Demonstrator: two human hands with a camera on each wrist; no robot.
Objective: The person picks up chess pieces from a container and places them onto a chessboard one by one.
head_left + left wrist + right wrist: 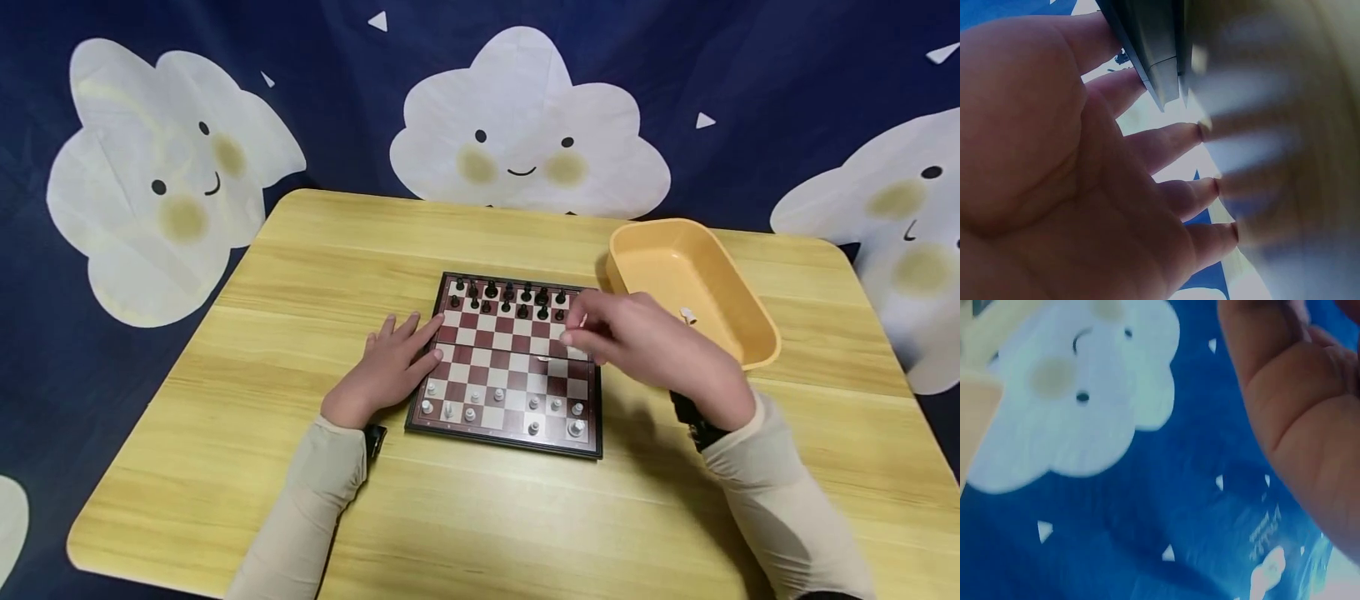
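Observation:
A chessboard lies unfolded on the table. Black chess pieces stand in two rows along its far side. White chess pieces are spread over the near side, some squares apart. My left hand, fingers spread, rests against the board's left edge; the left wrist view shows its palm beside the dark edge. Above the far right part of the board, my right hand has thumb and forefinger bent together in a pinch. A white sliver, apparently a chess piece, shows between them, mostly hidden.
A yellow-orange tray stands to the right of the board, beyond the right forearm, with a small white piece inside. The wooden table extends around the board. Behind it hangs a blue cloth with cloud prints.

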